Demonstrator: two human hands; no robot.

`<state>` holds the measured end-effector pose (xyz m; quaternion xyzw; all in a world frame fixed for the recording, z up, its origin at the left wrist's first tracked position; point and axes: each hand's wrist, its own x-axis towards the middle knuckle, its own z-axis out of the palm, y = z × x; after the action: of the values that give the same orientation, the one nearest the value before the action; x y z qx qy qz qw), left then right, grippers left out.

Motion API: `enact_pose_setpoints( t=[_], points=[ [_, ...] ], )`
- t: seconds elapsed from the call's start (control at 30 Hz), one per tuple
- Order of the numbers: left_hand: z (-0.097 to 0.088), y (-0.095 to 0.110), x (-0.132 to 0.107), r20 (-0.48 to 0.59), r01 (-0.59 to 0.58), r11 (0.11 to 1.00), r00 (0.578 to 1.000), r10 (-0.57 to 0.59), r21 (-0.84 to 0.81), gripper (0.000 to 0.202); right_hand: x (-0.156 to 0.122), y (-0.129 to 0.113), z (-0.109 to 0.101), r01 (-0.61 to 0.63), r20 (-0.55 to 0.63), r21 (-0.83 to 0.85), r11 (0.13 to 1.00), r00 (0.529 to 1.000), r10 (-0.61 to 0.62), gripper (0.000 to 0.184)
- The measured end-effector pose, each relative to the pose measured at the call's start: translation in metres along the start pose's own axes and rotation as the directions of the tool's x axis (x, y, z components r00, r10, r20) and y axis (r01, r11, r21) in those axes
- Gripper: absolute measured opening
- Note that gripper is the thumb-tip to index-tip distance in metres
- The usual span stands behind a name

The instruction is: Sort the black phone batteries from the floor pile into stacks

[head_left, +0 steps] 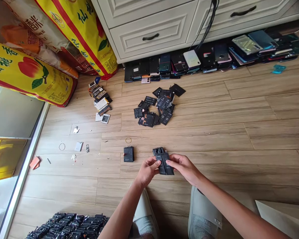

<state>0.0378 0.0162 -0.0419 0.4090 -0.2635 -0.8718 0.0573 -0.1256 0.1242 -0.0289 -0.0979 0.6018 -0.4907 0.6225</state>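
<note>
Between my two hands is a black phone battery [165, 164], its face turned up and a seam running down its middle. My left hand [149, 168] grips its left edge, thumb on top. My right hand [183, 166] pinches the right edge, also with the thumb on top. Just beyond it, partly covered, more black batteries [158, 151] show; whether they lie on the floor I cannot tell. To the left stands a small stack of black batteries [128, 154], with a yellow rubber band [128, 140] behind it. Farther off lies a loose ring of black batteries [146, 119].
Stacked phones [164, 63] line the floor under a white cabinet [151, 30]. Mixed batteries [101, 103] lie near yellow sacks [35, 74]. A large mass of black batteries [69, 227] sits at the lower left. My feet in light slippers [205, 209] flank the work area.
</note>
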Motion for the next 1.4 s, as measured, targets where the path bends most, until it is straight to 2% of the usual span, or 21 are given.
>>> enact_pose_setpoints(
  t=[0.27, 0.4, 0.53, 0.7, 0.83, 0.9, 1.03, 1.13, 1.27, 1.33, 1.4],
  points=[
    [0.000, -0.002, -0.005, 0.111, 0.007, 0.996, 0.994, 0.002, -0.085, 0.042, -0.002, -0.003, -0.003, -0.002, 0.097, 0.071, 0.997, 0.995, -0.005, 0.041],
    [-0.001, -0.002, -0.006, 0.121, 0.021, 0.991, 0.993, -0.005, -0.133, 0.040, -0.005, -0.005, -0.001, -0.030, 0.133, 0.145, 0.989, 0.991, 0.011, 0.040],
    [0.000, 0.002, -0.006, 0.062, 0.031, 0.993, 0.998, -0.024, -0.110, 0.042, -0.003, 0.000, -0.001, -0.029, 0.120, 0.121, 0.992, 0.993, 0.014, 0.042],
    [-0.002, -0.002, -0.002, -0.063, -0.007, 0.998, 0.998, 0.011, 0.064, 0.046, 0.007, 0.020, -0.001, 0.122, -0.013, -0.152, 0.981, 0.992, -0.125, 0.043],
    [-0.013, -0.014, 0.005, -0.157, -0.056, 0.968, 0.983, 0.097, 0.244, 0.044, 0.014, 0.031, 0.001, 0.166, -0.052, -0.301, 0.939, 0.980, -0.190, 0.039],
    [-0.019, -0.022, 0.008, -0.177, -0.057, 0.950, 0.977, 0.115, 0.306, 0.043, 0.017, 0.036, 0.000, 0.161, -0.045, -0.335, 0.928, 0.982, -0.186, 0.035],
    [-0.029, -0.040, 0.013, -0.236, 0.036, 0.950, 0.971, 0.040, 0.311, 0.048, 0.026, 0.052, -0.008, 0.107, 0.009, -0.373, 0.922, 0.994, -0.111, 0.034],
    [-0.033, -0.056, 0.016, -0.284, 0.070, 0.949, 0.959, 0.021, 0.306, 0.050, 0.032, 0.067, -0.013, 0.026, -0.035, -0.369, 0.929, 0.999, -0.042, 0.036],
    [-0.037, -0.062, 0.027, -0.369, 0.048, 0.900, 0.921, 0.128, 0.433, 0.045, 0.038, 0.077, -0.014, 0.014, -0.145, -0.339, 0.941, 0.987, -0.067, 0.043],
    [-0.037, -0.057, 0.033, -0.391, 0.024, 0.852, 0.895, 0.216, 0.523, 0.033, 0.042, 0.075, -0.014, 0.056, -0.148, -0.356, 0.933, 0.982, -0.115, 0.038],
    [-0.037, -0.051, 0.038, -0.379, 0.001, 0.822, 0.887, 0.262, 0.569, 0.020, 0.046, 0.069, -0.015, 0.093, -0.153, -0.382, 0.920, 0.975, -0.162, 0.033]
  ],
)
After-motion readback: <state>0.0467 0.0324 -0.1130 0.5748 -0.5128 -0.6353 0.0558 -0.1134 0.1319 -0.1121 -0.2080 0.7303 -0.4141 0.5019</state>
